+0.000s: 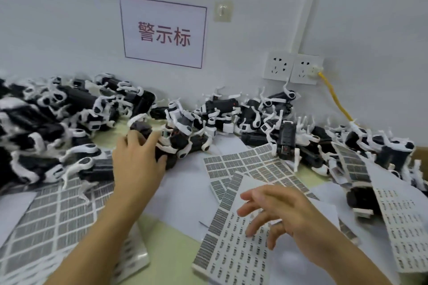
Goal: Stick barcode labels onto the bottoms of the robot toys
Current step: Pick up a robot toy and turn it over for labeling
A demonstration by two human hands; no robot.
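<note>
Bright, even light; motion blur and wide-angle edge distortion.

Two bare forearms come into view from the near edge, one on the left and one on the right, each ending in a bare hand. The left hand [139,159] shows its back, with knuckles and four fingers plus thumb visible. The right hand [284,213] is blurred, its fingers smeared at the tips. No sleeve, cuff, glove, ring, watch or bracelet shows on either arm. Fingernails look short and unpainted where the blur allows them to be made out.
</note>
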